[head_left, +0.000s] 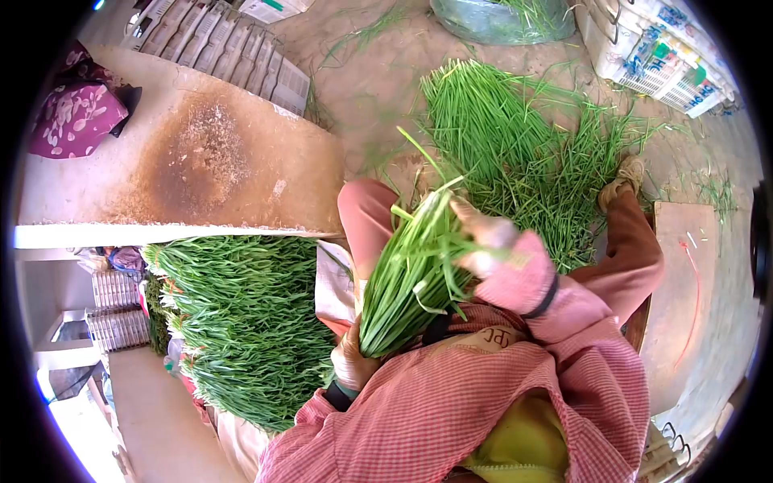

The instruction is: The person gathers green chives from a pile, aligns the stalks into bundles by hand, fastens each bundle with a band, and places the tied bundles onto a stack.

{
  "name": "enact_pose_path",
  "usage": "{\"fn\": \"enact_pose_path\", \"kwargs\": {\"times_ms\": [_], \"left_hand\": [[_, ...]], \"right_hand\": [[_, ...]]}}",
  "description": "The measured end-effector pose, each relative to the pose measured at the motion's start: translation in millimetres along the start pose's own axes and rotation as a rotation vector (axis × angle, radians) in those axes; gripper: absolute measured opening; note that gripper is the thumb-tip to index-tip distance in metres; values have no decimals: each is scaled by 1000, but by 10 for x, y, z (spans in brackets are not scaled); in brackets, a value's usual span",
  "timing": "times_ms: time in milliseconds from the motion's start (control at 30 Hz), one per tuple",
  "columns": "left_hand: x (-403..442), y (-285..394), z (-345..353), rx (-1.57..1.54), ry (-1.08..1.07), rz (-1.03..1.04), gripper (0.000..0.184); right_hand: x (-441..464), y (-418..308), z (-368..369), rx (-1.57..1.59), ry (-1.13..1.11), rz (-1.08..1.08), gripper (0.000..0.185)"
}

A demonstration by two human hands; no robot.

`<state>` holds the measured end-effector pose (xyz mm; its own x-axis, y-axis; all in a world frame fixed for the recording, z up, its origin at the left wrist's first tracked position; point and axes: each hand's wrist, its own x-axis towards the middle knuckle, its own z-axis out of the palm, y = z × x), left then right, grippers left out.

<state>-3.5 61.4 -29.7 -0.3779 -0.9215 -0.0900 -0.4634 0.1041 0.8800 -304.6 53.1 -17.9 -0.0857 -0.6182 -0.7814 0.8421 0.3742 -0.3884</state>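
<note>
A thick bunch of green chives (419, 274) lies slanted across my lap, its leaf tips toward my body. My left hand (353, 361) is closed around the lower left side of the bunch. Beside the bunch's upper right side is my right hand (489, 241), blurred by motion, with some green strands near its fingers. Its exact grip is smeared. Beyond my knees a big loose heap of chives (491, 129) covers the floor. Bundled chives (250, 322) are stacked at my left.
A stained board (266, 173) stands at the upper left, with a purple patterned cloth (76, 117) on it. Stacked crates (225, 48) are behind it. White baskets (660, 64) and a clear plastic bag (503, 24) sit at the back. A wooden panel (672, 322) is at my right.
</note>
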Motion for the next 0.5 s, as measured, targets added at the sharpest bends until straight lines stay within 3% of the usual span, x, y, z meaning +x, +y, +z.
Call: {"fn": "enact_pose_path", "kwargs": {"times_ms": [33, 67, 100, 167, 233, 300, 333, 400, 500], "left_hand": [[-3, -3, -27, 588, -13, 346, 55], [51, 28, -57, 661, 24, 454, 68], [113, 88, -94, 724, 85, 516, 69], [264, 354, -296, 917, -54, 438, 65], [476, 503, -448, 988, -16, 553, 63], [722, 678, -579, 1050, -28, 595, 62], [858, 739, -653, 1097, -50, 635, 67], [1169, 913, -738, 1161, -101, 754, 71], [1562, 1175, -743, 1319, -218, 918, 67]], "right_hand": [[68, 26, 7, -429, -114, -182, 50], [133, 52, 13, -1025, -115, -442, 50], [196, 77, 20, -1414, -29, -709, 53], [495, 172, 8, -1301, -185, -597, 49], [537, 247, -33, -208, -366, -224, 36], [630, 267, -308, 142, -321, 132, 21], [634, 248, -482, -220, -707, 19, 38], [540, 269, -657, -313, -1206, -52, 59], [258, 434, -827, 120, -1058, 69, 53]]}}
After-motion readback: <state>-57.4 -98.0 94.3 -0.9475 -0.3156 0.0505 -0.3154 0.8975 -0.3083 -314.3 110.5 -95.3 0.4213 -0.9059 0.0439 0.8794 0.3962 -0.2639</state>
